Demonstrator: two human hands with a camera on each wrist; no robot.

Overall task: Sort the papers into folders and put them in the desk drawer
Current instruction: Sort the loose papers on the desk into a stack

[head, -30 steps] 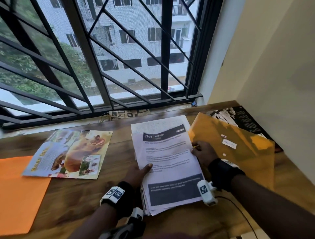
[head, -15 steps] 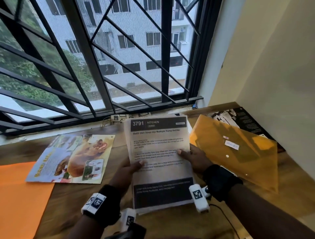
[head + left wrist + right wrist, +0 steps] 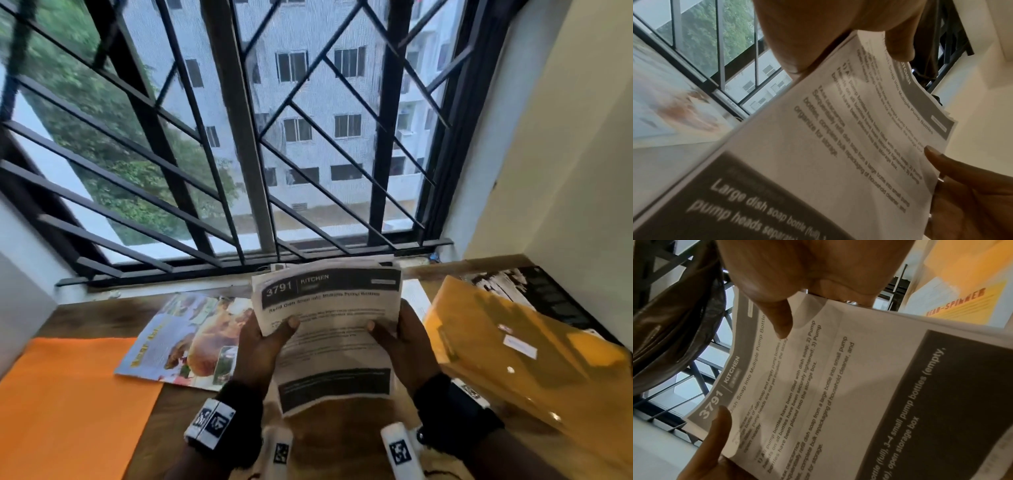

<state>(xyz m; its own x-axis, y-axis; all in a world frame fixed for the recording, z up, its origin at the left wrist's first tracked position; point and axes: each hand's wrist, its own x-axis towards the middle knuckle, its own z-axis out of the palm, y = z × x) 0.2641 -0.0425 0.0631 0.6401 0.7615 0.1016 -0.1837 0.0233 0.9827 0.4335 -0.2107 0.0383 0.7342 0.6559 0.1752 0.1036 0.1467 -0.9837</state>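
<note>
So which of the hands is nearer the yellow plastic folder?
Right. The right hand grips the paper stack's right edge, just beside the yellow plastic folder; the left hand holds the stack's far side.

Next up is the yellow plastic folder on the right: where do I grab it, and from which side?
Take the yellow folder by its near-left edge, reaching from the left with the right hand. It lies flat, its far end over a dark magazine, so that edge looks freest.
</note>
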